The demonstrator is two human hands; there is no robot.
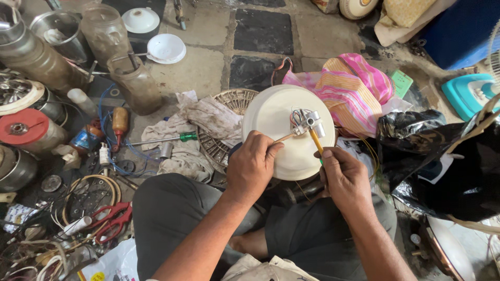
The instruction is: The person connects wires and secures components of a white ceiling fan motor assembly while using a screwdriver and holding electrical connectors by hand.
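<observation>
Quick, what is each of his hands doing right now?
Left hand: closed on a thin brown tool touching the wired part.
Right hand: closed on a yellow screwdriver.

**Tight gap at the motor, clutter on both sides**

Both hands crowd the cream round motor housing; left hand and right hand leave only a narrow gap between them. Open stone floor lies beyond the housing. To the left: rags, green-handled screwdriver, jars, red scissors, wire tangle. To the right: striped cloth and black plastic bag sit close against the housing.
</observation>
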